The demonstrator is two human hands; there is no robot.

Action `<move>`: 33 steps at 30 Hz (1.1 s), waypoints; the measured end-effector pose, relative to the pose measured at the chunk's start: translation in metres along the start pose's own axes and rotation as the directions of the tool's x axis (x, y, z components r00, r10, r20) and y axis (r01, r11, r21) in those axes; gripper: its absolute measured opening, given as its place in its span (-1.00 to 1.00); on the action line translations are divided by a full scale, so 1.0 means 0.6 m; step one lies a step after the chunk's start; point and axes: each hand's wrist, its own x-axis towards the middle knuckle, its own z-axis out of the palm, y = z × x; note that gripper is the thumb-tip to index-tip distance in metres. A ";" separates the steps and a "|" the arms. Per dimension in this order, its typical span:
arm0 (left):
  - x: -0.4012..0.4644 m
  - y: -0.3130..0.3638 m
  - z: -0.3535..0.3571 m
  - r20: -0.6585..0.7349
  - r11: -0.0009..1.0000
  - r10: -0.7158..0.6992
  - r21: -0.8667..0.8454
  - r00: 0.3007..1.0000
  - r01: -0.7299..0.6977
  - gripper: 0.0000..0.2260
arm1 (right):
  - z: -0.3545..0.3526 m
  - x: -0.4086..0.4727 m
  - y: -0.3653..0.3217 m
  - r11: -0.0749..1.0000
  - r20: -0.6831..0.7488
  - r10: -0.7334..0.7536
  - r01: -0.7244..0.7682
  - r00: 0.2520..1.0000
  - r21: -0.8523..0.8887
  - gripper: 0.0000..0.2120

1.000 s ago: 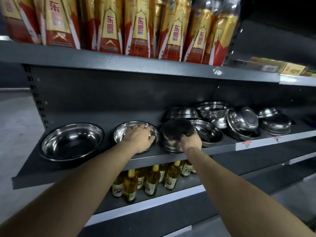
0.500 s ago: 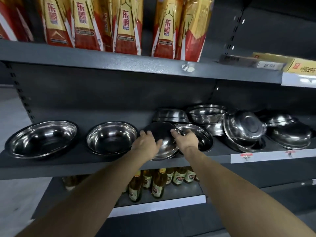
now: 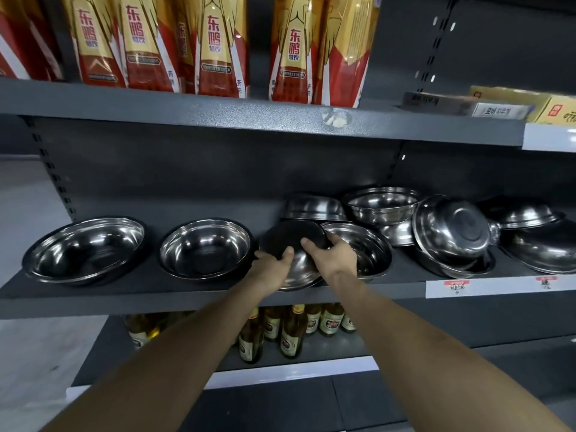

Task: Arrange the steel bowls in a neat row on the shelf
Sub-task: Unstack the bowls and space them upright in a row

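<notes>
Two steel bowls stand upright side by side on the dark shelf (image 3: 131,296): one at the far left (image 3: 85,249) and a second (image 3: 204,247) to its right. A third bowl (image 3: 291,240) is tilted, its underside toward me, just right of them. My left hand (image 3: 272,265) holds its lower left rim and my right hand (image 3: 332,255) grips its right edge. Behind it lies an upright bowl (image 3: 366,252). Further right, several bowls (image 3: 452,233) lie jumbled, some upside down, some stacked.
Red and gold drink packs (image 3: 215,45) fill the shelf above. Flat boxes (image 3: 486,102) sit at the upper right. Glass bottles (image 3: 290,332) stand on the shelf below. Price tags (image 3: 455,286) are stuck on the shelf's front edge at right.
My left hand left the second bowl and joined my right hand on the tilted bowl. The camera view shifted right, so the row sits further left.
</notes>
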 end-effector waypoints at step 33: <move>-0.104 -0.029 -0.119 -0.240 0.923 0.223 -0.259 0.945 -0.283 -0.50 | -0.003 -0.158 -0.065 0.987 -0.286 -0.153 0.161 0.946 0.003 -0.28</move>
